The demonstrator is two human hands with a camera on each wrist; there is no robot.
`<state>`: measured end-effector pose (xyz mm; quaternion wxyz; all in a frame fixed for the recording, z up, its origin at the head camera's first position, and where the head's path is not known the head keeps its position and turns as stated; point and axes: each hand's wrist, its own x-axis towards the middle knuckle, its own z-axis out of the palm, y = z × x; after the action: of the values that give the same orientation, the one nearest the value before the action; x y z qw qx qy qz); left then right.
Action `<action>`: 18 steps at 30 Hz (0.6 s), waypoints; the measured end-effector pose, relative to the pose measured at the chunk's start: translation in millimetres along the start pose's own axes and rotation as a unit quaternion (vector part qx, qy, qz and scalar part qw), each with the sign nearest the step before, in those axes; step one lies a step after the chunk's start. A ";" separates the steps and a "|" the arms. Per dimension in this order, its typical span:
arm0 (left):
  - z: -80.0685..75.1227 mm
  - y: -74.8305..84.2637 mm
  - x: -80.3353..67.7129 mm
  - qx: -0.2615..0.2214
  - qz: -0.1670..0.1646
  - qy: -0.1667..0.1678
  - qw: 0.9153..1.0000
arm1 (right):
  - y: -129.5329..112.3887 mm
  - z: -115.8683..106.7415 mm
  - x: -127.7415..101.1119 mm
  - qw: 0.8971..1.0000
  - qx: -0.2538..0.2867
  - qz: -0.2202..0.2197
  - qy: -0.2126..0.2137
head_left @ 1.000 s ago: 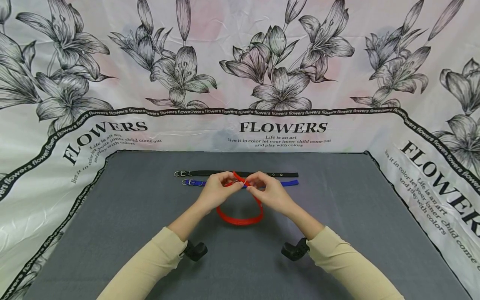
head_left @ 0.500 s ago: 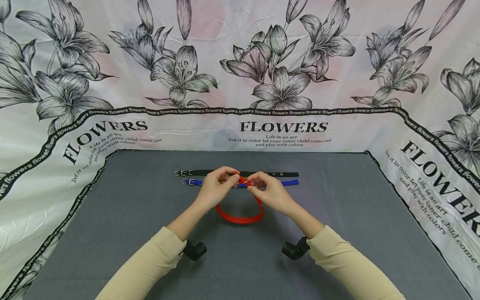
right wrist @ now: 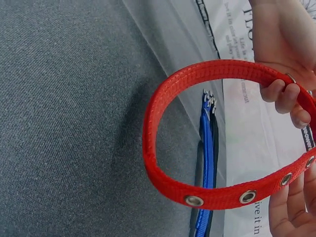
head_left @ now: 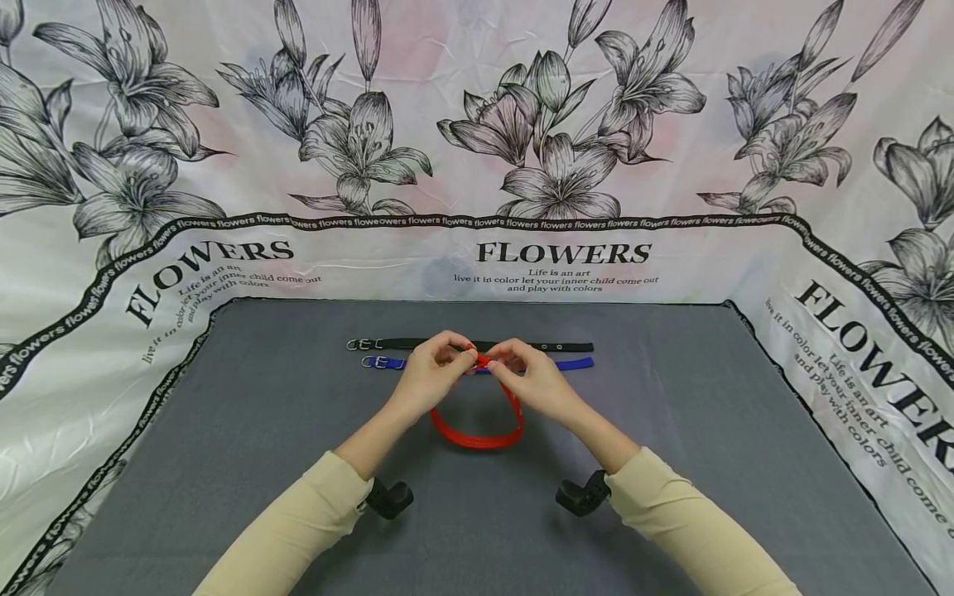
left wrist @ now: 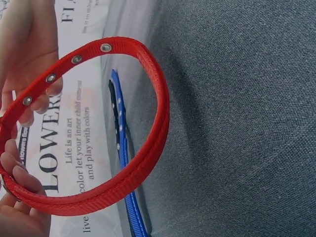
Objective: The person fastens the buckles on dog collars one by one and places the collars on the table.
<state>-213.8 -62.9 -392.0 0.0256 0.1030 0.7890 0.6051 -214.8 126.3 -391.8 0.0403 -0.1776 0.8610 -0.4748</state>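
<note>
Two hands meet above the middle of the grey mat [head_left: 261,463], which has wide bare cloth to the left, right and front. From the left, the left hand [head_left: 431,377] pinches one end of the red collar [head_left: 477,437]; the right hand [head_left: 531,382] pinches the other end, fingertips nearly touching. This collar is woven webbing bent into a hanging loop, with metal eyelets along one stretch. Just behind it lie a blue collar [head_left: 574,363] and a black collar [head_left: 417,343], flat, straight, parallel, buckles to the left. Printed lilies cover the backdrop [head_left: 671,265], lettered "FLOWERS", "Life is an art".
</note>
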 end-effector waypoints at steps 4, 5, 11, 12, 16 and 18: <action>0.8 -0.4 -1.0 -0.001 0.001 -0.015 1.000 | -0.1 0.1 -0.4 1.000 0.003 -0.004 -0.004; 1.0 -0.3 -1.2 -0.001 -0.001 -0.017 1.000 | -0.4 -0.1 -0.5 1.000 0.004 -0.005 -0.006; 1.1 1.6 -0.4 -0.012 -0.012 -0.028 0.999 | -2.4 -2.3 -1.1 1.000 0.001 0.004 -0.015; 0.9 2.9 -0.2 -0.017 -0.015 -0.029 0.999 | -2.6 -2.6 -1.1 1.000 0.002 0.007 -0.016; -0.4 16.4 -5.2 -0.033 -0.026 -0.032 0.999 | -2.7 -3.6 -1.3 1.000 0.010 0.018 -0.018; -1.2 23.9 -8.5 -0.040 -0.031 -0.034 0.998 | -2.2 -3.7 -1.3 1.000 0.015 0.019 -0.019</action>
<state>-202.5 -59.7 -369.5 0.0751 0.0975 0.7657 0.6313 -213.9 128.7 -388.1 0.0680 -0.1691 0.8563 -0.4832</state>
